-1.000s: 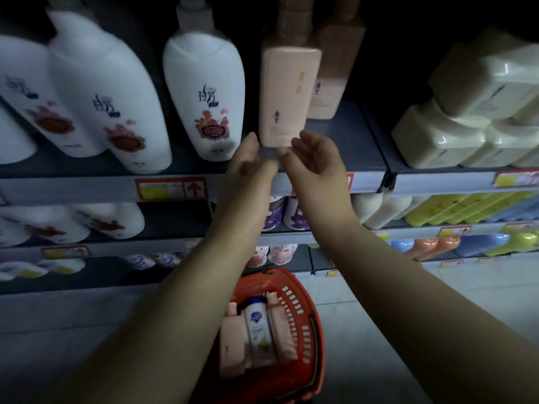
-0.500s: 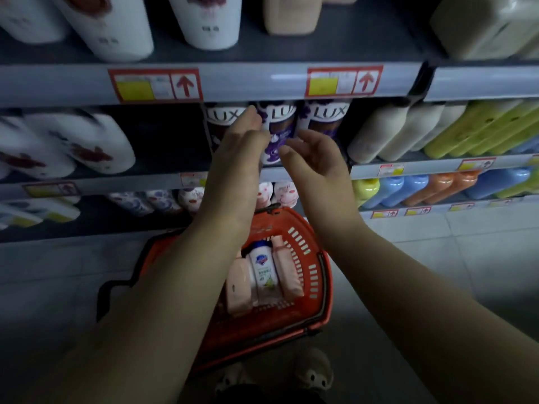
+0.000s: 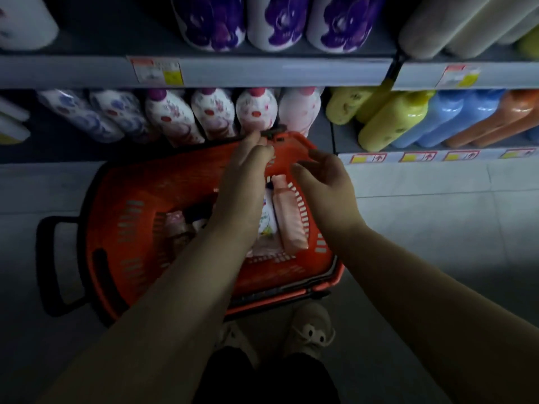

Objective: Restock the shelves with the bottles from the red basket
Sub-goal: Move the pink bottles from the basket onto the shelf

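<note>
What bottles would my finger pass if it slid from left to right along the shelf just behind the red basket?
White bottles with blue flowers → white bottles with pink flowers → yellow bottles → blue bottles → orange bottles.

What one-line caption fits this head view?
Left hand and right hand hang over the red basket on the floor, pink bottle inside, before stocked shelves.
</note>
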Demonstrator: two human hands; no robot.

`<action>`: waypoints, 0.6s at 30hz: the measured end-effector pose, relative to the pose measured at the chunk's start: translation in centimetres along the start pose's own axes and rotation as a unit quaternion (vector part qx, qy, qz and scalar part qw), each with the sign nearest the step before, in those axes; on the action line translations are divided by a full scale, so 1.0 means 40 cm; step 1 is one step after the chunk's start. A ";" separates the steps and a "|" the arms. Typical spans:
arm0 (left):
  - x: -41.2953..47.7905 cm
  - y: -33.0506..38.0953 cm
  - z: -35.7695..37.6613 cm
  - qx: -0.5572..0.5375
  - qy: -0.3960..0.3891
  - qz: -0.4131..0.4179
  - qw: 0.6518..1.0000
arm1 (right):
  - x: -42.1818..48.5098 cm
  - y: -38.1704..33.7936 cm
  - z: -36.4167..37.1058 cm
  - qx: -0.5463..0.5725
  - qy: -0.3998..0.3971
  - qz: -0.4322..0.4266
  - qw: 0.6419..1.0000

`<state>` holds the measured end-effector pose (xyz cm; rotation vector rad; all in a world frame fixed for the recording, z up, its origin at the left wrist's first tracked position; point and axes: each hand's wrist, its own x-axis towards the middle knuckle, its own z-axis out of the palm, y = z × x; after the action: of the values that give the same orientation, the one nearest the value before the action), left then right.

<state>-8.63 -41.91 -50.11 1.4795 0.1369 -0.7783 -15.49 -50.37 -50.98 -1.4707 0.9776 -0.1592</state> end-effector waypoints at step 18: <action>0.188 -0.463 0.011 0.005 0.021 -0.233 0.972 | 0.222 0.482 0.093 -0.197 -0.028 0.248 0.948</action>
<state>-13.14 -43.34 -69.52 1.4915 0.5266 -1.1245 -16.51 -50.06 -72.49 -1.5231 1.3531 0.4665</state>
